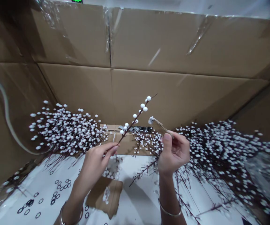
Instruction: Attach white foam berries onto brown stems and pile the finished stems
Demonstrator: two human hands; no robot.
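A cardboard wall (149, 47) stands behind the white tabletop (139, 203). A large berry bundle (210, 150) lies at right, a smaller berry bundle (67, 131) at left. Between them, in the air, the left hand (98, 157) has its fingers closed on the lower end of a tilted berry stem (136, 121); the right hand (174, 153) pinches between its fingers a thin brownish piece (161, 125) with whitish tip. Small black rings (29, 203) lie at left.

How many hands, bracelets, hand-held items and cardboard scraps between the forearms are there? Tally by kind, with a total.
Left hand and right hand: 2
Bracelets: 2
Held berry branch: 1
Held pale-tipped stick: 1
Cardboard scrap: 1
Total: 7
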